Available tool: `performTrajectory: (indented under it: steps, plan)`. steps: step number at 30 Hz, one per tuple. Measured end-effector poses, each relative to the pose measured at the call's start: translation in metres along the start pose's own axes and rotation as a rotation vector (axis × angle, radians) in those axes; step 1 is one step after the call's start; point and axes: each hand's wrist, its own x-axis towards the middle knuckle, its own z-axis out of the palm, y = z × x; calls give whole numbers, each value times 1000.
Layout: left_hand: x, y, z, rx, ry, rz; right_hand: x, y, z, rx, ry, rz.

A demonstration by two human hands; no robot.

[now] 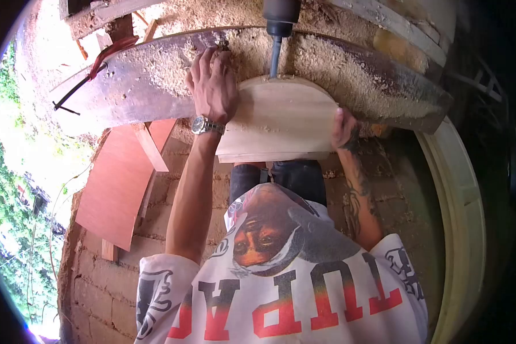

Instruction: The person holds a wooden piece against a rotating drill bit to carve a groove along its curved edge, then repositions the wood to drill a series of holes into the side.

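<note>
A pale wooden board (281, 117) with a rounded far edge lies over the near side of a dusty bench (149, 74). At the middle of its curve stands a grey rotary bit (275, 57), held in a dark chuck (281, 26); the exact contact is hard to see. My left hand (213, 86), with a metal watch at the wrist, rests palm down beside the board's left edge, fingers stretched forward over the sawdust. On the opposite side my right hand (345, 129) grips the board's right edge, thumb side up, its other fingers partly hidden.
Sawdust (350, 74) covers much of the bench. A red-and-black clamp (100, 63) sits at the bench's left end. Below it leans a reddish plywood sheet (117, 183). A pale curved frame (461, 229) stands at the right, and wooden strips (390, 28) lie behind the bench.
</note>
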Motion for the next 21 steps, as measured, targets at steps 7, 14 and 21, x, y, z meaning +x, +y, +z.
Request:
performTrajectory:
  steps: [7,14,21]
  plan:
    - [15,11,-2,35,-16,-21,4,16,7,91,26,-36]
    - [4,6,4,-29,10,-43,11,12,-12,-25,-55,-72]
    - [1,3,6,-11,-3,-20,13,-2,-20,5,-81,14]
